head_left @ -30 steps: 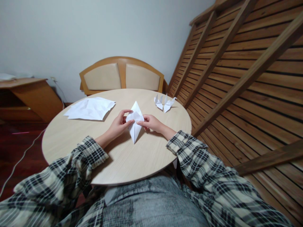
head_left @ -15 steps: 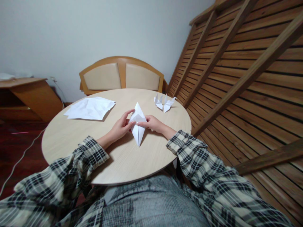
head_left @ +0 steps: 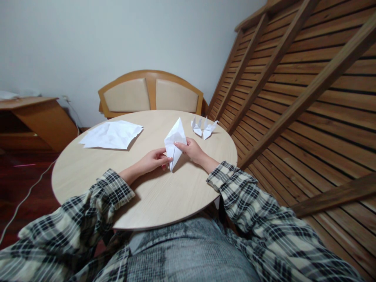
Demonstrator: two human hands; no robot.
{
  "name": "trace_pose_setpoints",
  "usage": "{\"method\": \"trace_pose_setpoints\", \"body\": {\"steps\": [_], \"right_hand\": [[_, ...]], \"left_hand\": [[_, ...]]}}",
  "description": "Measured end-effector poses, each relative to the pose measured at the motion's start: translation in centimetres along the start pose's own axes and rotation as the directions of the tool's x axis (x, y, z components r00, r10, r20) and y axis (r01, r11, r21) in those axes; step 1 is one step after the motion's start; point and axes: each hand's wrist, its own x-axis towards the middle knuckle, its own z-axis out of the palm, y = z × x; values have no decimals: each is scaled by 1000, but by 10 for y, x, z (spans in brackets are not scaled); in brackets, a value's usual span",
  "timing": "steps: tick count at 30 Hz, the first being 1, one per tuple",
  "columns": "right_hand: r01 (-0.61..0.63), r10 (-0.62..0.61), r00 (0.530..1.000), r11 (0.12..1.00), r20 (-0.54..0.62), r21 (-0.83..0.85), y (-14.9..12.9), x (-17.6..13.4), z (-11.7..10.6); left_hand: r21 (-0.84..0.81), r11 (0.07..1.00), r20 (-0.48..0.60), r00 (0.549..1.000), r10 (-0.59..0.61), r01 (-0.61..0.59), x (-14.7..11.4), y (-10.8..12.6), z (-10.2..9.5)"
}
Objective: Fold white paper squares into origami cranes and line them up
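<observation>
A white folded paper (head_left: 175, 135), diamond-shaped with a slit running down its lower half, is held tilted over the middle of the round table. My right hand (head_left: 192, 150) grips its right side, thumb on the front face and the other fingers behind. Low on the left edge, near the bottom point, my left hand (head_left: 155, 159) pinches the paper between thumb and fingers. Two white origami cranes (head_left: 207, 128) stand beyond my right hand. To the far left lies a pile of white paper sheets (head_left: 113, 134).
The round pale wooden table (head_left: 88, 178) reaches close to my lap. Behind it stands a wooden seat back (head_left: 152, 94) with beige panels. A slatted wooden partition (head_left: 293, 102) slopes along the right. On the left are a wooden desk (head_left: 41, 117) and a cable (head_left: 25, 199) on the floor.
The folded paper has risen away from me and tilted to the right. My left hand has slid down to its lower point, while my right hand has moved slightly upward with it.
</observation>
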Motion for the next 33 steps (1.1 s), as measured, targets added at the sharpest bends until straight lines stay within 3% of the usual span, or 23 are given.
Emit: {"method": "trace_pose_setpoints", "body": {"steps": [8,22,33], "right_hand": [[-5,5,999,1000,-44,-8,-3,1,2],[-32,26,987,999,-160,-32,6,7,-4],[-67,70,980,998,-185,21,9,11,-5]], "left_hand": [[121,992,-8,1000,-27,28,-1,1,-2],[1,1000,-84,996,-19,20,0,-3,0],[-13,1000,-228,973,19,-23,6,-15,-5]]}}
